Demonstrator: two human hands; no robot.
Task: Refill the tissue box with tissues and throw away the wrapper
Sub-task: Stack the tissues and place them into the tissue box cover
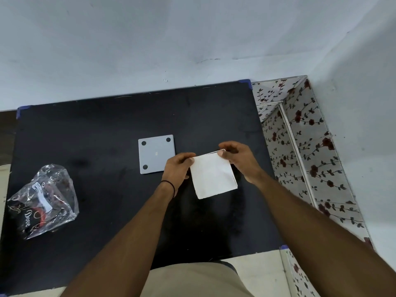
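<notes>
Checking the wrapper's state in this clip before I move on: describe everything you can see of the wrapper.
The wrapper is clear, crinkled plastic, crumpled and puffed up rather than flat. Its lower part carries dark print with "Dove" in white script, red and pale flourishes, and a white label. It lies on the black table near the left edge, touching only the table. The left hand and right hand are well away from it, holding the tissues.
</notes>
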